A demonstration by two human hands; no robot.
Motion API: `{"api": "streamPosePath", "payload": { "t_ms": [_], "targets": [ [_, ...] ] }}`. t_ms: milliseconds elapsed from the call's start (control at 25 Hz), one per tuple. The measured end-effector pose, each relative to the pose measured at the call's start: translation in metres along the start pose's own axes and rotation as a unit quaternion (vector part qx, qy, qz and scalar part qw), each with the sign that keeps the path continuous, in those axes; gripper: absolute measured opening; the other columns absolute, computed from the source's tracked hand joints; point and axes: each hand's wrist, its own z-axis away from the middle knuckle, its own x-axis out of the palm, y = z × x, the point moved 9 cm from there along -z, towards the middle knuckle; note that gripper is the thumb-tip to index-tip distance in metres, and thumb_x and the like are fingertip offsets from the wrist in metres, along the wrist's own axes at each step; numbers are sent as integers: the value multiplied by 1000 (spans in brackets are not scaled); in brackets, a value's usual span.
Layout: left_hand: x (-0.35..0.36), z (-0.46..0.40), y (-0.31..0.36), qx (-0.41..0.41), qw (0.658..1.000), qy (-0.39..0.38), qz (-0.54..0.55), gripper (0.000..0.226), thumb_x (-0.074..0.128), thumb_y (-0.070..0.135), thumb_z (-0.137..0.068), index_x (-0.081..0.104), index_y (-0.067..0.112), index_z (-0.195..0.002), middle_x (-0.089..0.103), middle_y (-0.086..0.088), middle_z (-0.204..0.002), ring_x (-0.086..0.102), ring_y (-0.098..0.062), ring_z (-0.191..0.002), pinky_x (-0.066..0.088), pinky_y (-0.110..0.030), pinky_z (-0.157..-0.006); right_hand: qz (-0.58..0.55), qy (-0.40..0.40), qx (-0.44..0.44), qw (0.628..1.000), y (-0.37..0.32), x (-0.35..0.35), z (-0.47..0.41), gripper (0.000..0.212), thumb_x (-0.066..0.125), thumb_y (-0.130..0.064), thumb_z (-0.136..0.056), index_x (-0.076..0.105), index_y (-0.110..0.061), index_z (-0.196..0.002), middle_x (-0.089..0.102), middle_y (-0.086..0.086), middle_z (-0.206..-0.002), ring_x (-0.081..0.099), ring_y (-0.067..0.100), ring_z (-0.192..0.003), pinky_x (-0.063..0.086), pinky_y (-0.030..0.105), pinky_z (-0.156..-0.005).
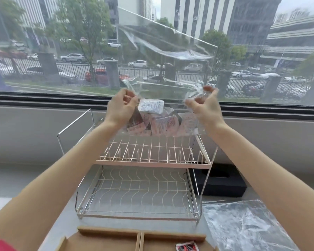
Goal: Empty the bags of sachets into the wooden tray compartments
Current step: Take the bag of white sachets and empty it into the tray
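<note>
Bottom of frame: wooden tray (109, 230), cut off by the lower edge, so its compartments are only partly visible; one sachet (187, 246) lies in the right one. An empty-looking plastic sheet (246, 225) rests lower right on the tabletop (65, 220). Centre: left hand (121, 104) and right hand (204, 104) each pinch an upper corner of a clear bag (163, 87), fingers curled, held above a wire rack (152, 156). Sachets (158, 120) sag at its base. The film is probably light, limp and slippery; gripping the bottom corners would likely tip it. Print unreadable.
</note>
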Motion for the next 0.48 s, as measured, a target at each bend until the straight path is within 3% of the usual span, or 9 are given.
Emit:
{"api": "streamPosePath", "payload": {
  "t_ms": [80, 160, 320, 400, 480],
  "targets": [
    [-14, 12, 11, -5, 999, 5, 42, 9, 48, 22, -91, 49, 13, -90, 47, 6, -76, 45, -7, -70, 38, -20, -61, -49, -2, 19, 999, -16, -9, 16, 65, 64, -15, -82, 23, -12, -132, 51, -2, -82, 51, 6, -74, 39, 17, -66],
    [-24, 34, 18, -6, 997, 0, 79, 11, 49, 21, -90, 48, 20, -79, 48, 6, -77, 46, -8, -71, 39, -21, -64, -64, -24, 32, 997, -26, -16, 40, 65, 65, -15, -82, 24, -12, -133, 52, 4, -91, 51, 7, -76, 42, 20, -68],
    [-33, 91, 9, -25, 991, -39, 123, 14, 51, 20, -89, 48, 26, -76, 55, -1, -87, 53, -18, -86, 45, -27, -75, -93, -52, 84, 991, -16, -26, 97, 67, 66, -13, -80, 25, -14, -133, 61, 6, -97, 58, 14, -90, 47, 37, -93],
    [-32, 123, -3, -40, 989, -65, 127, 15, 50, 18, -88, 49, 25, -75, 55, -4, -91, 53, -17, -83, 47, -31, -77, -98, -66, 107, 987, -5, -28, 130, 66, 64, -11, -81, 25, -14, -133, 59, -3, -87, 57, 10, -87, 47, 35, -90],
    [-29, 155, -19, -58, 987, -87, 120, 13, 49, 13, -88, 51, 20, -78, 53, -3, -86, 50, -14, -76, 47, -26, -70, -95, -88, 141, 981, 13, -27, 161, 60, 63, -10, -82, 26, -14, -129, 56, -9, -85, 56, 5, -80, 46, 27, -79]
  ]
}}
